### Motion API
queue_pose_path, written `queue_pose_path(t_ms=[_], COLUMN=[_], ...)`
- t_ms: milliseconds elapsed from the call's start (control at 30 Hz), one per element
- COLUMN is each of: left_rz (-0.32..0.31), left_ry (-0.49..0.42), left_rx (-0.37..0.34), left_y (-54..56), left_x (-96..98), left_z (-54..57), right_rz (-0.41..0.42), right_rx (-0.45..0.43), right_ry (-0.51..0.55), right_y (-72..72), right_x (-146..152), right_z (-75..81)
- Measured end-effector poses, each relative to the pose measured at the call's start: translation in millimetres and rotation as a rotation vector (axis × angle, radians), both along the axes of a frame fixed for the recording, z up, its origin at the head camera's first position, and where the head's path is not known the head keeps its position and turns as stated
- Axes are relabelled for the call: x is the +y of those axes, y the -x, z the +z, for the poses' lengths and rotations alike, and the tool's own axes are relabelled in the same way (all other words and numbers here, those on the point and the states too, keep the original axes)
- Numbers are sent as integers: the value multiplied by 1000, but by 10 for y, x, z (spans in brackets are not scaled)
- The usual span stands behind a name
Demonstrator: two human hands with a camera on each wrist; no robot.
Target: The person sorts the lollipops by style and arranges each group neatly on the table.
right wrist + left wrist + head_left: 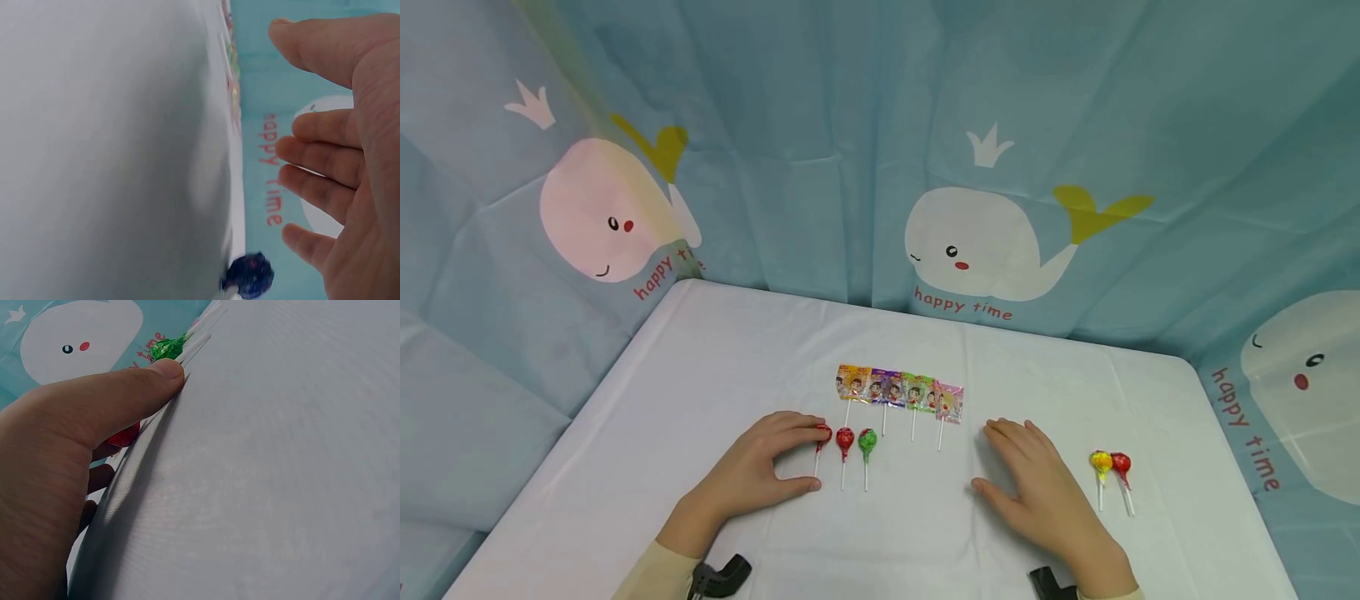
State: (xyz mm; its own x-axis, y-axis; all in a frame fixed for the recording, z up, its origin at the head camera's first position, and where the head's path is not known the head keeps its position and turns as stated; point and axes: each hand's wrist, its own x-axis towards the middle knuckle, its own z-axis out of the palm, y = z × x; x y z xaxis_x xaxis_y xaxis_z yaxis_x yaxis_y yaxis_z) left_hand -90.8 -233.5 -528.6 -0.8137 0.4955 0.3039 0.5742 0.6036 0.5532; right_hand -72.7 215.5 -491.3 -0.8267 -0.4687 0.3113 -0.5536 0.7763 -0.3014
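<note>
My left hand (775, 462) lies over the left end of a short row of lollipops, its fingers touching the head of a red lollipop (823, 434). The thumb is apart from the fingers. Beside it lie a second red lollipop (845, 440) and a green lollipop (868, 442); the left wrist view also shows the green lollipop (167, 350) beyond the thumb. My right hand (1032, 492) hovers low over the table, fingers loosely extended, holding nothing. A dark blue lollipop (250, 275) appears below it in the right wrist view; the head view does not show it.
Several flat-wrapped lollipops (887, 387) in orange, purple, green and pink lie side by side behind the row. At the right are a yellow lollipop (1101, 463) and a red lollipop (1122, 465). A blue whale-print curtain (820, 233) surrounds the white table (745, 350).
</note>
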Motion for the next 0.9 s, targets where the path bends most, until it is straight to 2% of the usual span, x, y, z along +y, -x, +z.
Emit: queue_pose_path(t_ms=[633, 900], left_rz=[-7, 0], left_ry=[3, 0], left_rx=[5, 1], left_y=[5, 4], left_x=[-7, -3], left_z=[-4, -13], right_rz=[-118, -143], right_rx=[-66, -80], right_ry=[30, 40], right_y=[-93, -127], right_x=[342, 494], right_z=[-10, -27])
